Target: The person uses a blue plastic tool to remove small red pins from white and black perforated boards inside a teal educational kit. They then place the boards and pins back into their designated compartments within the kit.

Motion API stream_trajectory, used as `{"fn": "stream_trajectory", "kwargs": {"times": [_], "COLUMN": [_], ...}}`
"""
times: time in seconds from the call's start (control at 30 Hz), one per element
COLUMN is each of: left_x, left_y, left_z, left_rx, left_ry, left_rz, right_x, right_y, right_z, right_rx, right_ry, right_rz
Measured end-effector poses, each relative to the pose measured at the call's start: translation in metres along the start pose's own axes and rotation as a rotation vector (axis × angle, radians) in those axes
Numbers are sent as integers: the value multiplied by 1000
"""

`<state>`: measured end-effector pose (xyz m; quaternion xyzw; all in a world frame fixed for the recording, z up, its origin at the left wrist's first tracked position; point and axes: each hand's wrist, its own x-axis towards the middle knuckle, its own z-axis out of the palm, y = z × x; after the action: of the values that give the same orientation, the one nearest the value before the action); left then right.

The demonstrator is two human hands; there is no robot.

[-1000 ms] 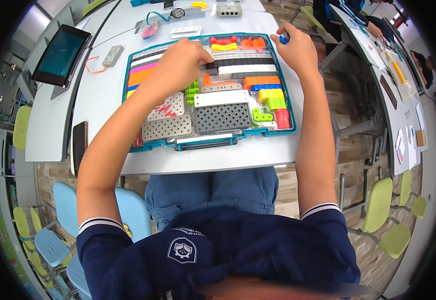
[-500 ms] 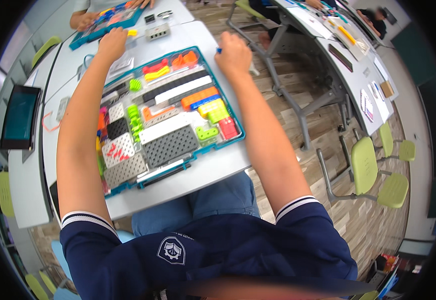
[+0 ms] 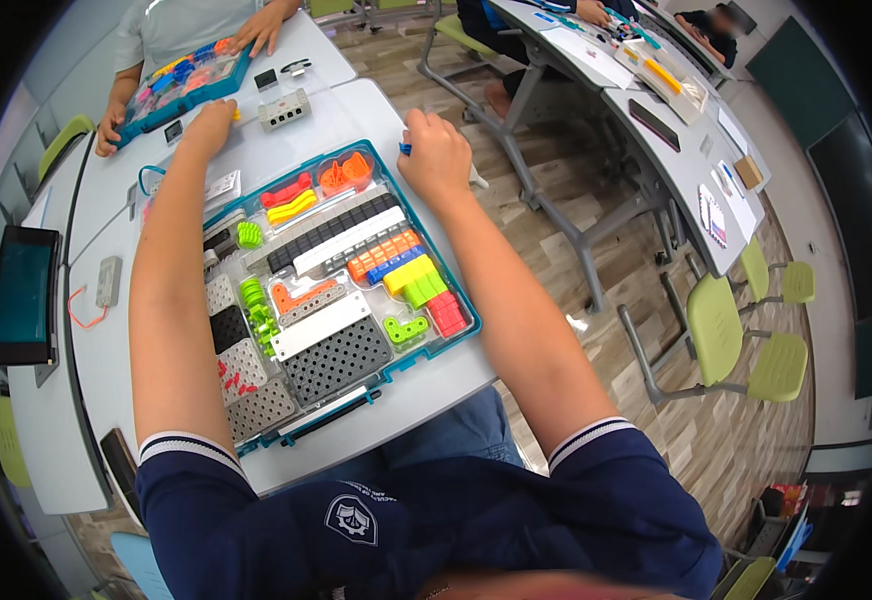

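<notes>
In front of me on the white table lies a teal tray kit (image 3: 471,300) of plastic building parts, sorted into compartments. Beyond its far left corner my left hand (image 3: 211,128) is closed, with a small yellow piece (image 3: 237,115) showing at the fingertips. At the far right corner, by the table's edge, my right hand (image 3: 438,152) is closed on a small blue piece (image 3: 405,149), mostly hidden by the fingers. The tray holds dark grey perforated plates (image 3: 338,358), a white beam (image 3: 318,326), orange wheel-like parts (image 3: 346,174) and green parts (image 3: 256,305).
A grey block with ports (image 3: 284,110) sits past the tray. Across the table, a person handles another teal kit (image 3: 181,100). A dark screen (image 3: 24,295) stands at left; a grey box with an orange cable (image 3: 108,282) lies nearby. Green chairs (image 3: 718,330) stand at right.
The whole view has shifted, so the tray and both hands appear lower and further left. The other person's hand has slid to the near corner of their kit. My grips look the same.
</notes>
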<state>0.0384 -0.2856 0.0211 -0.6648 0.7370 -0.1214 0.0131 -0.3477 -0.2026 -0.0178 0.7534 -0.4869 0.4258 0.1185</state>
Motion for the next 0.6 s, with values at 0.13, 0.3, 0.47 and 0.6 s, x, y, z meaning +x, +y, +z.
{"fn": "stream_trajectory", "kwargs": {"times": [0.13,0.3,0.47,0.6], "left_x": [-3,-5,-22,-49], "left_y": [1,2,7,20], "left_z": [-9,-12,-12,-29], "left_rx": [-13,118,249,253], "left_ry": [54,-11,186,288], "left_rz": [75,119,209,224], "right_x": [-1,0,0,-4], "right_y": [0,1,1,1], "right_z": [0,-1,-2,-3], "right_rx": [-2,19,13,18], "right_ry": [-1,-32,-33,-40], "right_rz": [4,44,68,63]}}
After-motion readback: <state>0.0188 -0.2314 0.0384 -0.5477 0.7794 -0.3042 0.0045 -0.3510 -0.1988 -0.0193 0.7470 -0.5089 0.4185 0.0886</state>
